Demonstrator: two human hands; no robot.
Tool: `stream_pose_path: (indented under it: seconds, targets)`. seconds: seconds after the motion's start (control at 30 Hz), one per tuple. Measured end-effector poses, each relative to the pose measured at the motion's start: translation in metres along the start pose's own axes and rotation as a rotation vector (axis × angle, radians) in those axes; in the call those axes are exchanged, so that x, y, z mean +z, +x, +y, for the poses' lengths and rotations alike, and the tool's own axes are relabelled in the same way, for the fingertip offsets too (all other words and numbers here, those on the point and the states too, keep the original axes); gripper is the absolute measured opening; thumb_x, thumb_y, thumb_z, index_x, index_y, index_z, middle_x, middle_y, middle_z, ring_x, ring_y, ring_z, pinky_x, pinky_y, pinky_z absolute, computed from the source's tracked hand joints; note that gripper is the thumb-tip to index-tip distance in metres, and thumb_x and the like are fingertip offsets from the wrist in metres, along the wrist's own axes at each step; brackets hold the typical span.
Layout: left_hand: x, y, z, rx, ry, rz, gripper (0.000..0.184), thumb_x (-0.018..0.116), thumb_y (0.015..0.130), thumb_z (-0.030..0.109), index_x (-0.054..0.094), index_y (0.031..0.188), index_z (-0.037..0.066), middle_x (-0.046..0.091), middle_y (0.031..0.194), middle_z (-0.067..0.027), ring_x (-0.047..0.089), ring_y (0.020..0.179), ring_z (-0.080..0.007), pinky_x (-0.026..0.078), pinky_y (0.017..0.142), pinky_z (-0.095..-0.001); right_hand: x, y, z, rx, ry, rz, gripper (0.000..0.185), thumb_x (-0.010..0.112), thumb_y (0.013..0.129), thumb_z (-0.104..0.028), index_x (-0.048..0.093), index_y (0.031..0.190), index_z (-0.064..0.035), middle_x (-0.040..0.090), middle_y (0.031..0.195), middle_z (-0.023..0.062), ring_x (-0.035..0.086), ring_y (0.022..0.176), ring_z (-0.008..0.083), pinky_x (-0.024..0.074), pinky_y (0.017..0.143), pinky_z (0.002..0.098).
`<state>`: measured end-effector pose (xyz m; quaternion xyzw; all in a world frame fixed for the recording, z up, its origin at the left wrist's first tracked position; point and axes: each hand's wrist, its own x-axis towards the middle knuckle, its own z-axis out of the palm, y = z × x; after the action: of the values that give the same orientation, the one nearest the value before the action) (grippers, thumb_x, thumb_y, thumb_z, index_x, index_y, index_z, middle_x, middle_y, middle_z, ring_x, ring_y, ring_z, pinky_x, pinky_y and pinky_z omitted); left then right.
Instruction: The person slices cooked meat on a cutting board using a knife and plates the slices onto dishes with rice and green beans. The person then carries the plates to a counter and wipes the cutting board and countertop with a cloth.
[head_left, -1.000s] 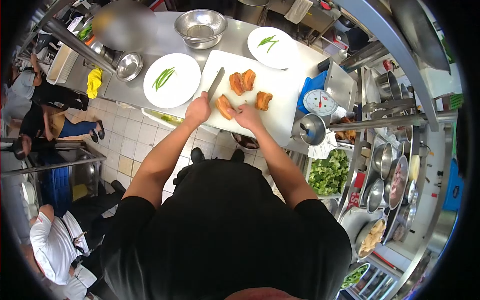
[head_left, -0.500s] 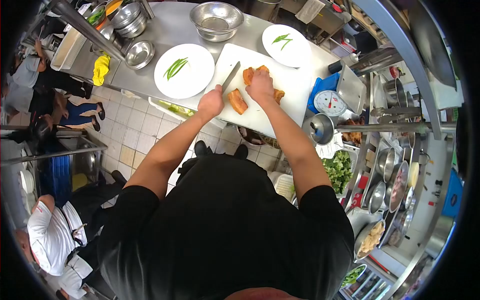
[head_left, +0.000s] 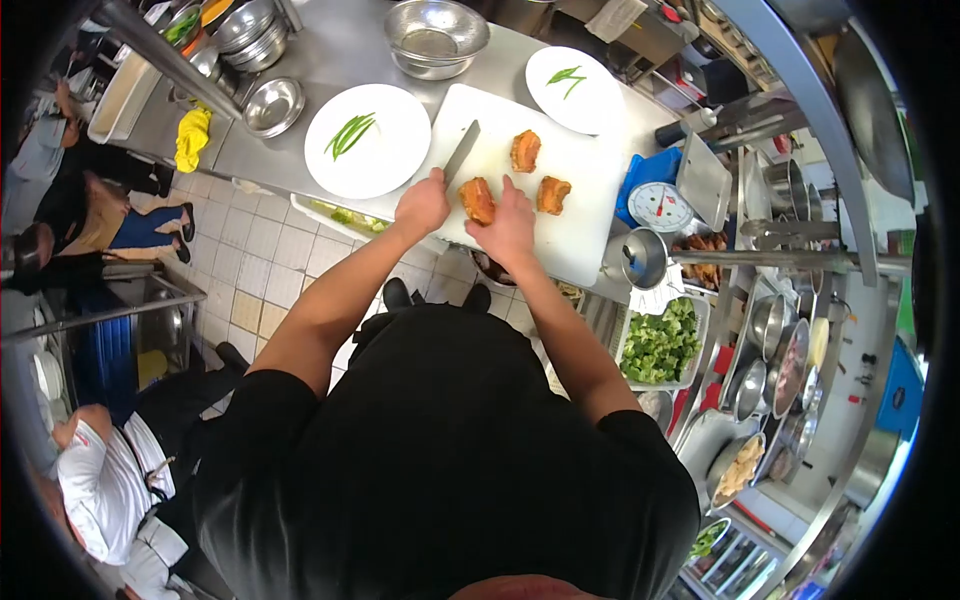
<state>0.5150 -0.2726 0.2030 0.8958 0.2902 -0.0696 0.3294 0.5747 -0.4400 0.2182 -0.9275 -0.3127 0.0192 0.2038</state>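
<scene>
Nearest, at the bottom, a black shirt [head_left: 450,470], with two bare forearms [head_left: 345,280] stretched forward over a pair of black shoes [head_left: 397,295] on pale floor tiles [head_left: 240,260]. Then, at the near left edge of a white cutting board [head_left: 592,195], the left hand [head_left: 423,205], clamped on the handle of a knife [head_left: 462,150], with the blade slanting away over the board, tip up and to the right. Just beside it, the right hand [head_left: 507,228], with thumb and forefinger apart along the near and right sides of the nearest piece of browned meat [head_left: 476,199]; firm hold or light touch, impossible to tell. On the same board, a little farther off, a second piece [head_left: 552,195] to the right of that hand, and a third piece [head_left: 525,151] farthest away, both lying free.

To the right of the board, a steel cup [head_left: 655,258], and behind it a blue dial scale [head_left: 660,205]. To the left, a white plate [head_left: 400,150] with thin green pods [head_left: 350,135]; beyond the board's far right corner, another plate [head_left: 590,105] with a few more. Farther back on the steel counter, a perforated steel bowl [head_left: 405,40], and to the left a small steel bowl [head_left: 274,107] near a yellow cloth [head_left: 192,138].
</scene>
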Motion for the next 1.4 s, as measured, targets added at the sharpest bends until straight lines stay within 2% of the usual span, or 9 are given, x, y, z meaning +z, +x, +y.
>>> stream_pose_path:
  seconds: [0.03, 0.37, 0.53, 0.67, 0.77, 0.87, 1.1, 1.3, 1.4]
  targets:
    - [0.002, 0.002, -0.001, 0.004, 0.01, 0.006, 0.022, 0.044, 0.094, 0.016, 0.047, 0.11, 0.002, 0.066, 0.097, -0.0272, 0.064, 0.094, -0.0447, 0.049, 0.081, -0.0546, 0.006, 0.007, -0.003, 0.006, -0.01, -0.024, 0.11, 0.083, 0.066, -0.035, 0.019, 0.148, 0.0027, 0.054, 0.121, 0.0206, 0.057, 0.106, 0.0367, 0.0442, 0.095, 0.0458]
    - [0.006, 0.005, -0.003, 0.047, 0.055, 0.029, 0.02, 0.045, 0.095, 0.016, 0.044, 0.106, 0.0, 0.064, 0.089, -0.0301, 0.063, 0.087, -0.0473, 0.048, 0.076, -0.0569, -0.01, 0.038, 0.0, 0.217, 0.064, -0.271, 0.115, 0.082, 0.066, -0.022, 0.008, 0.151, 0.0005, 0.066, 0.102, 0.0221, 0.065, 0.093, 0.0367, 0.0536, 0.083, 0.0433]
    - [0.006, 0.004, -0.002, 0.033, 0.079, 0.026, 0.02, 0.044, 0.095, 0.017, 0.045, 0.106, 0.0, 0.065, 0.09, -0.0294, 0.063, 0.088, -0.0466, 0.049, 0.077, -0.0557, -0.073, 0.093, 0.096, 0.327, -0.128, -0.116, 0.111, 0.079, 0.069, -0.025, 0.008, 0.149, 0.0024, 0.067, 0.103, 0.0217, 0.066, 0.095, 0.0359, 0.0548, 0.082, 0.0423]
    - [0.006, 0.004, 0.004, -0.008, 0.106, 0.013, 0.021, 0.044, 0.095, 0.017, 0.046, 0.106, 0.0, 0.065, 0.09, -0.0287, 0.063, 0.088, -0.0462, 0.049, 0.079, -0.055, -0.072, 0.121, 0.169, 0.452, -0.129, -0.223, 0.107, 0.078, 0.071, -0.029, 0.011, 0.147, 0.005, 0.063, 0.113, 0.0251, 0.065, 0.099, 0.0383, 0.0533, 0.086, 0.0425]
    - [0.0, 0.001, 0.009, 0.003, 0.098, 0.01, 0.021, 0.044, 0.095, 0.017, 0.046, 0.106, 0.0, 0.065, 0.091, -0.0285, 0.064, 0.089, -0.0456, 0.05, 0.08, -0.0543, -0.062, 0.111, 0.165, 0.344, -0.356, -0.16, 0.106, 0.077, 0.072, -0.034, 0.013, 0.147, 0.0049, 0.056, 0.124, 0.0271, 0.061, 0.108, 0.0408, 0.0503, 0.091, 0.0452]
    - [0.003, 0.005, 0.007, -0.008, 0.119, -0.002, 0.02, 0.044, 0.095, 0.016, 0.046, 0.107, 0.0, 0.065, 0.091, -0.0285, 0.064, 0.09, -0.0453, 0.049, 0.08, -0.0542, -0.076, 0.098, 0.12, 0.489, -0.007, -0.143, 0.105, 0.077, 0.072, -0.038, 0.015, 0.146, 0.0053, 0.05, 0.131, 0.0285, 0.056, 0.115, 0.0418, 0.047, 0.096, 0.0466]
    - [0.005, 0.004, 0.006, -0.009, 0.112, 0.017, 0.02, 0.044, 0.094, 0.016, 0.046, 0.106, 0.0, 0.065, 0.091, -0.0283, 0.064, 0.089, -0.0457, 0.049, 0.08, -0.0547, -0.017, 0.054, 0.103, 0.473, 0.047, -0.096, 0.096, 0.077, 0.074, -0.028, 0.019, 0.142, 0.0069, 0.055, 0.124, 0.0307, 0.058, 0.111, 0.0422, 0.0473, 0.096, 0.0454]
    - [0.004, 0.001, 0.005, -0.004, 0.078, 0.009, 0.019, 0.043, 0.092, 0.013, 0.046, 0.106, 0.0, 0.065, 0.091, -0.0286, 0.064, 0.09, -0.0459, 0.049, 0.08, -0.0545, -0.05, 0.094, 0.062, 0.382, 0.294, 0.065, 0.102, 0.079, 0.073, -0.032, 0.015, 0.144, 0.0058, 0.055, 0.122, 0.0275, 0.056, 0.113, 0.0402, 0.0476, 0.096, 0.0435]
    - [0.004, 0.002, 0.007, 0.004, 0.076, 0.004, 0.02, 0.043, 0.091, 0.012, 0.045, 0.106, -0.001, 0.065, 0.091, -0.0287, 0.064, 0.09, -0.0457, 0.049, 0.08, -0.0545, -0.033, 0.12, 0.048, 0.438, 0.227, -0.068, 0.105, 0.082, 0.072, -0.035, 0.018, 0.145, 0.0053, 0.055, 0.123, 0.0275, 0.056, 0.114, 0.041, 0.048, 0.096, 0.0426]
